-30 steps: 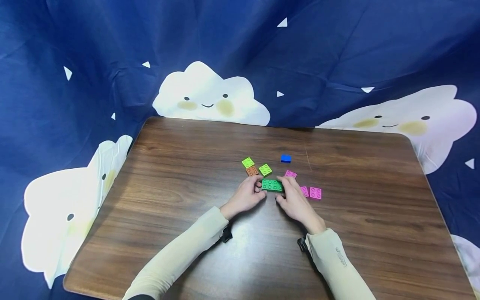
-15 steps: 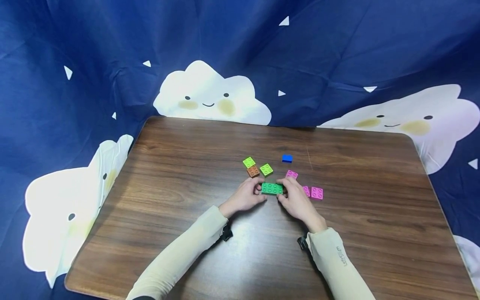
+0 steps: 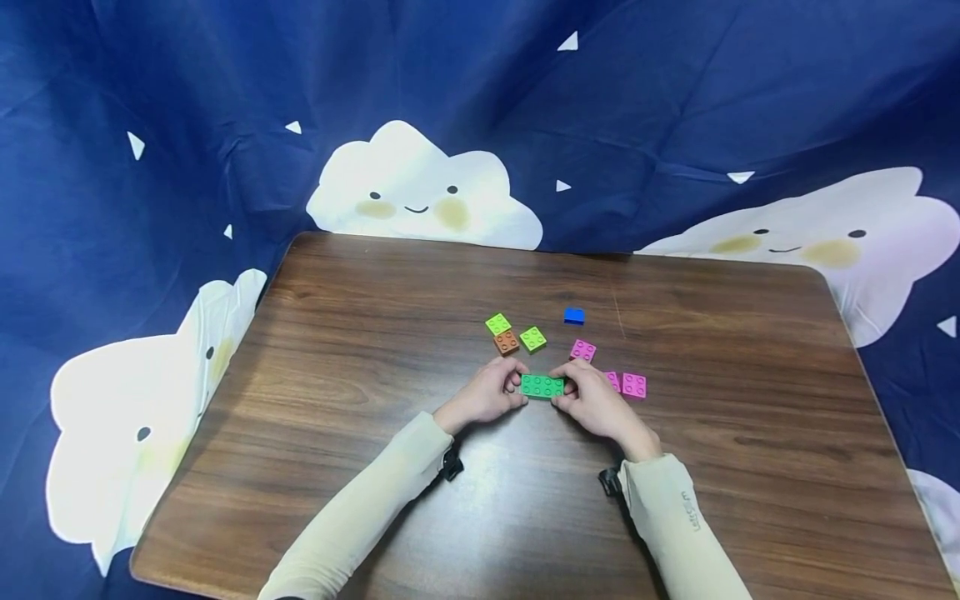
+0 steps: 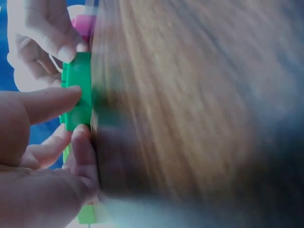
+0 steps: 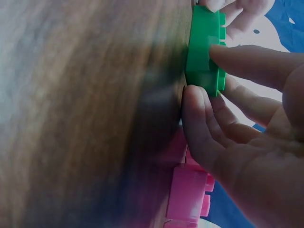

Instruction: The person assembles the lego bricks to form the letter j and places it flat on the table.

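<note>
A green brick (image 3: 542, 386) sits on the desk (image 3: 360, 333) about midway between the left and right edges, studs up, its long sides running roughly along the far edge. The fingers of the left hand (image 3: 486, 396) grasp its left end, and the fingers of the right hand (image 3: 597, 406) grasp its right end; in both wrist views the thumb presses the long side facing the near edge while other fingers meet the end. Toward the far edge from the left hand, a lime brick (image 3: 498, 324) touches an orange-brown brick (image 3: 506, 342), with a second lime brick (image 3: 533, 339) just beside them on the side of the right edge. A blue brick (image 3: 574, 317) lies nearer the far edge than the green one. One pink brick (image 3: 582, 350) lies just past the right hand; two more, a partly hidden pink brick (image 3: 612, 382) and a fully visible pink brick (image 3: 634, 386), are side by side toward the right edge. Pale sleeves (image 3: 367, 500) cover both forearms, and a blue curtain (image 3: 637, 100) with smiling white clouds (image 3: 423, 192) hangs beyond the far edge.
</note>
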{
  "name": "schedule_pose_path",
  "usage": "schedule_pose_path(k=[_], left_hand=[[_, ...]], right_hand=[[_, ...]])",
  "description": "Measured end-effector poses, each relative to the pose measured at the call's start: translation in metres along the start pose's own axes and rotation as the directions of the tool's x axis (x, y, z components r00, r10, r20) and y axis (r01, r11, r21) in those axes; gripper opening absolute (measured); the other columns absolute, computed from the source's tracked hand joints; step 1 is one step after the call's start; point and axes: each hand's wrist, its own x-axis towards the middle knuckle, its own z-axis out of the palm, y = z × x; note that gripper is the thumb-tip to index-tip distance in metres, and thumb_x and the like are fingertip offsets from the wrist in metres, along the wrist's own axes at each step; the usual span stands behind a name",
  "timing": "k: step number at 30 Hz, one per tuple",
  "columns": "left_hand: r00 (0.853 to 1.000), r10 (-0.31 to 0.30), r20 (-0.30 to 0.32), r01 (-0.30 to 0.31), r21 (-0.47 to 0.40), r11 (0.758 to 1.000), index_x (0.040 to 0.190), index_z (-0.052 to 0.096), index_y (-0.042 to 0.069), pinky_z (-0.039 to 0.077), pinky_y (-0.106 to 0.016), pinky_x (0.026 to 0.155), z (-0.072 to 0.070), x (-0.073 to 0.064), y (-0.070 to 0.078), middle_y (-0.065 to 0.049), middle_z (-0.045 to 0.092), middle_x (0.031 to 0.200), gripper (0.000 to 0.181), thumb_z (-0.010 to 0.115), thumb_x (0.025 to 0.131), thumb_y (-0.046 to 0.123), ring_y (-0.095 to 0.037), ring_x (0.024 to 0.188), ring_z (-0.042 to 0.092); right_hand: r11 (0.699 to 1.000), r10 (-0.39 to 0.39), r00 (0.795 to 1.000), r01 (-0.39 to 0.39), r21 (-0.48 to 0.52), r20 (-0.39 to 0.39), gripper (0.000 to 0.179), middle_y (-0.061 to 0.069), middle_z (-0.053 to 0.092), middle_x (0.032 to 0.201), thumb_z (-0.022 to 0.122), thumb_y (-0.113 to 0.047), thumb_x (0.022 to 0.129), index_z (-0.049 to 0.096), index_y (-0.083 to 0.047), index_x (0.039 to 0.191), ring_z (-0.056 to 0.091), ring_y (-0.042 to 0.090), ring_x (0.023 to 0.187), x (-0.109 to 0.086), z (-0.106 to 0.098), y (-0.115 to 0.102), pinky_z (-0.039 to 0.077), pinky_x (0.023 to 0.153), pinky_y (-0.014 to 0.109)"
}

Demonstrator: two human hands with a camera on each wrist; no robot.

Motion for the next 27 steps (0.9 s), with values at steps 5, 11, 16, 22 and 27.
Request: schedule_pose_path(k=[5,11,16,22,27], left_hand=[[1.0,0.003,0.019,-0.003,-0.025,1.0,0.109,0.061,0.005,0.039,-0.019,0.073,0.0,-0.001,-0.002,-0.003,0.051,0.089,0.032,0.075,0.08,0.008,-0.012,0.083,0.048],[0.999,0.009,0.032,-0.008,-0.039,0.999,0.111,0.061,0.004,0.041,-0.018,0.074,-0.002,0.0,-0.003,-0.006,0.054,0.092,0.035,0.075,0.08,0.009,-0.014,0.084,0.05],[0.999,0.003,0.032,-0.002,-0.024,1.0,0.11,0.062,0.005,0.041,-0.021,0.077,-0.005,0.002,-0.002,-0.006,0.057,0.093,0.034,0.075,0.08,0.01,-0.013,0.086,0.051],[0.999,-0.017,0.04,0.017,-0.011,1.0,0.111,0.062,0.006,0.04,-0.021,0.078,-0.005,0.002,-0.002,-0.003,0.055,0.092,0.033,0.075,0.081,0.011,-0.012,0.086,0.05],[0.999,-0.021,0.04,0.022,-0.007,1.0,0.11,0.062,0.008,0.04,-0.021,0.078,-0.004,0.002,-0.002,-0.001,0.055,0.091,0.033,0.076,0.081,0.012,-0.011,0.085,0.049]], right_hand=[[1.0,-0.02,1.0,0.02,0.013,-0.002,0.033,0.009,0.059,0.093,0.071,-0.004,0.08,0.065,0.002,0.111,0.055,0.019,0.082,-0.001,-0.001,0.001,0.044,0.072,0.025],[0.999,-0.044,0.999,0.044,0.004,-0.013,0.033,0.01,0.06,0.093,0.073,-0.004,0.079,0.065,0.002,0.111,0.056,0.019,0.082,-0.001,-0.002,0.002,0.045,0.072,0.025],[0.999,-0.048,0.999,0.048,0.002,-0.008,0.035,0.01,0.06,0.096,0.073,-0.006,0.079,0.064,0.002,0.112,0.057,0.019,0.084,0.0,-0.003,0.0,0.046,0.073,0.026],[0.999,-0.043,0.999,0.043,0.008,0.003,0.039,0.011,0.06,0.101,0.074,-0.007,0.08,0.063,0.002,0.116,0.057,0.019,0.087,-0.001,-0.004,-0.001,0.047,0.075,0.027],[0.999,-0.043,0.999,0.043,0.017,0.01,0.04,0.013,0.059,0.106,0.074,-0.011,0.082,0.062,0.0,0.119,0.057,0.022,0.09,-0.005,-0.013,-0.004,0.049,0.077,0.033]])
